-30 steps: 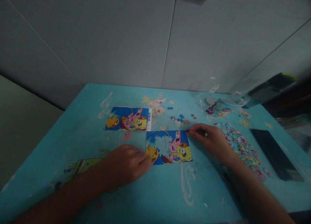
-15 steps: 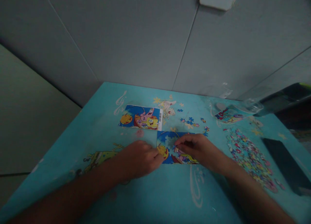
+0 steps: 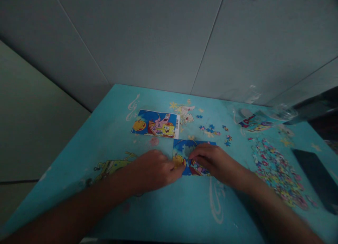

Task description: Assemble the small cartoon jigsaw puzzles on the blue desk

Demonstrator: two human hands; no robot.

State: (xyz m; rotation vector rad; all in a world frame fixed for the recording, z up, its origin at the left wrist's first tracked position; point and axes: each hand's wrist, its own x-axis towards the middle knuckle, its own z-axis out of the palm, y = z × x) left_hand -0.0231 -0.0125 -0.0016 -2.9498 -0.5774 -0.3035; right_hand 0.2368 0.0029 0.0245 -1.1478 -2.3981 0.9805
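Now the right hand (image 3: 215, 160), earlier beside the puzzle (image 3: 179, 144) on the table (image 3: 171, 212), is reaching over the puzzle's middle; the left hand (image 3: 156, 168) is touching its left side. Whether either is gripping, I cannot tell.

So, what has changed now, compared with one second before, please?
The right hand has moved left, from the upper right corner of the puzzle to its unfilled middle; any piece beneath is hidden. The left hand stays at the lower left corner; picture card and loose pieces look unmoved.
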